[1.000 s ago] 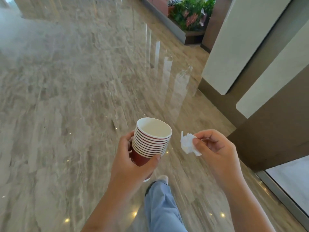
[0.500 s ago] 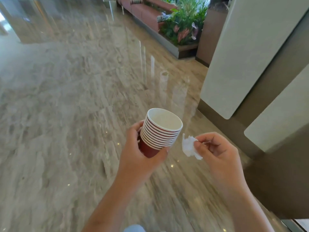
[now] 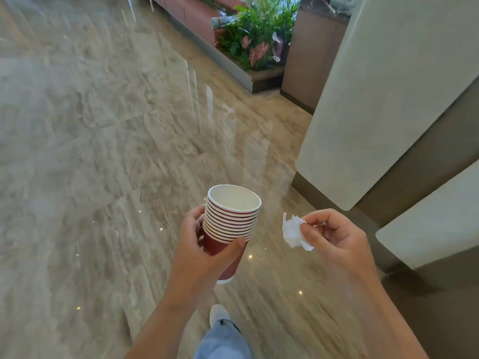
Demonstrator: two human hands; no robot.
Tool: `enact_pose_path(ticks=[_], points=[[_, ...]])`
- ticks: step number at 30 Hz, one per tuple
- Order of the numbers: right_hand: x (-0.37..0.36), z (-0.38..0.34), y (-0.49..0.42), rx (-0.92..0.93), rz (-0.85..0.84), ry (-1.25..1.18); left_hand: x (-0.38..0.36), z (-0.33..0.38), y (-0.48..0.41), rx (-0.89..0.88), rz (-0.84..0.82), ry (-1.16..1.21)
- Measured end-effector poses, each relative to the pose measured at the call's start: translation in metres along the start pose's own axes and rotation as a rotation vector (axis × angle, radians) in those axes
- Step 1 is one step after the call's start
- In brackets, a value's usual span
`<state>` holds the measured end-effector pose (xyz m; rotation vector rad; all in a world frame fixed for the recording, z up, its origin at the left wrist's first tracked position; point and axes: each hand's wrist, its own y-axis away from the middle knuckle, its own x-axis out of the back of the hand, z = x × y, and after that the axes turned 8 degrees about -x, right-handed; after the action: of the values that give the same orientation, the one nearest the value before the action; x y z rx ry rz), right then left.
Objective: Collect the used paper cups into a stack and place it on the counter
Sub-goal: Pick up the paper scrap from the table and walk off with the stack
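A stack of several dark red paper cups with white rims (image 3: 230, 218) stands upright in my left hand (image 3: 204, 257), whose fingers and thumb wrap round the lowest cup. The top cup looks empty inside. To the right, my right hand (image 3: 337, 239) pinches a crumpled white tissue (image 3: 294, 233) between thumb and fingers. Both hands are held out in front of me, above a glossy marble floor (image 3: 103, 151). No counter surface shows clearly.
A brown wall with white panels (image 3: 388, 99) runs along the right. A planter with green and pink plants (image 3: 259, 40) stands at the far end by a reddish bench (image 3: 191, 11). My leg in blue jeans and a white shoe (image 3: 220, 317) steps forward below.
The view has advanced along the floor; the planter and wall panels are closer. My foot shows again below. Both hands keep their hold on cups and tissue.
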<state>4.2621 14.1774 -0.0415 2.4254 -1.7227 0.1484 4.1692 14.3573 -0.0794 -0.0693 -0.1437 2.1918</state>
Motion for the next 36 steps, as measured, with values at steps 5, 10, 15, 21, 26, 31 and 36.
enact_pose_path(ticks=[5,10,15,21,26,31,36], points=[[-0.029,-0.033,-0.109,0.071,0.013,0.056,-0.002,-0.004,-0.124,-0.025,-0.004,0.005],[-0.038,-0.034,-0.189,0.031,0.037,0.046,-0.018,-0.011,-0.209,-0.037,-0.053,-0.030],[-0.038,-0.034,-0.284,0.028,0.088,0.063,-0.043,-0.028,-0.289,-0.025,-0.071,-0.021],[-0.028,-0.039,-0.422,0.089,0.119,0.084,-0.084,-0.049,-0.405,-0.038,-0.063,-0.021],[0.003,-0.059,-0.539,0.115,0.118,0.061,-0.143,-0.043,-0.524,-0.048,-0.086,0.003],[0.031,-0.073,-0.626,0.126,0.160,0.049,-0.197,-0.040,-0.608,-0.107,-0.126,-0.026],[0.045,-0.068,-0.686,0.084,0.178,-0.004,-0.237,-0.061,-0.666,-0.043,-0.179,-0.002]])
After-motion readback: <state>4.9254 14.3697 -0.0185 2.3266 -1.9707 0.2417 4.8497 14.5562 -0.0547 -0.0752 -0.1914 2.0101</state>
